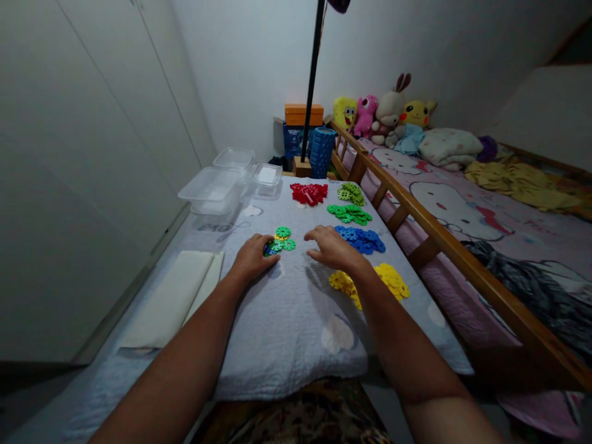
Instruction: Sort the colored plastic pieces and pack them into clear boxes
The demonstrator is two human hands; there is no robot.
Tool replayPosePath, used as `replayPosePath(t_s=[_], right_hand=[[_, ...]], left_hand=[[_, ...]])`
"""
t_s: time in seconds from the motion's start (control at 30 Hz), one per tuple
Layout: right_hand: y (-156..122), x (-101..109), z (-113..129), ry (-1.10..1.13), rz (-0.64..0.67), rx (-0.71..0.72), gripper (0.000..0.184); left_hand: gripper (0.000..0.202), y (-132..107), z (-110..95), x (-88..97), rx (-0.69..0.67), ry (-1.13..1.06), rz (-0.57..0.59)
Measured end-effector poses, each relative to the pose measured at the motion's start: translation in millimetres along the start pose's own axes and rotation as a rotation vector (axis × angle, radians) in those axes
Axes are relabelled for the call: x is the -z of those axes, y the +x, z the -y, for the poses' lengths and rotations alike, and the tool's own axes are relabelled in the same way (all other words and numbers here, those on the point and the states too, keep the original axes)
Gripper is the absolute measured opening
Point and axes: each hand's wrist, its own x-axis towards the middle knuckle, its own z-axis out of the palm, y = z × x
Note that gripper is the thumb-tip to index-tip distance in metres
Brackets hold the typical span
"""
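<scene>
Likely picking step: left hand (pixel 253 256) half-curled at mixed discs (pixel 289 245), hold unclear; right hand (pixel 329 245) spread, empty, nearer tabletop (pixel 277 345) right edge; next calls for single-disc pinch

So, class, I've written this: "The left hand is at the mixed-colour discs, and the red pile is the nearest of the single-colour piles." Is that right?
Not quite: the head view shows the yellow pile as nearest, with the red pile much farther away. The left hand is indeed at the mixed-colour discs.

pale wall (pixel 250 68), white cabinet (pixel 92 154), wooden bed rail (pixel 462 259)
</scene>
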Motion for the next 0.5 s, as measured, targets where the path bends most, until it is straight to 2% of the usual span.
replayPosePath(t_s=[0.23,0.37,0.5], right_hand=[[83.7,-30.3,14.8,-0.098,0.071,-0.011,0.032],[107.2,-47.0,13.5,-0.101,0.052,-0.079,0.039],[116.5,-53.3,10.7,-0.099,0.059,-0.125,0.041]], left_hand=[[0.045,0.8,4.0,-5.3,-0.005,0.007,-0.015],[0.043,1.2,5.2,-6.3,-0.017,-0.011,-0.029],[0.043,0.9,5.8,-6.4,-0.027,-0.022,-0.031]])
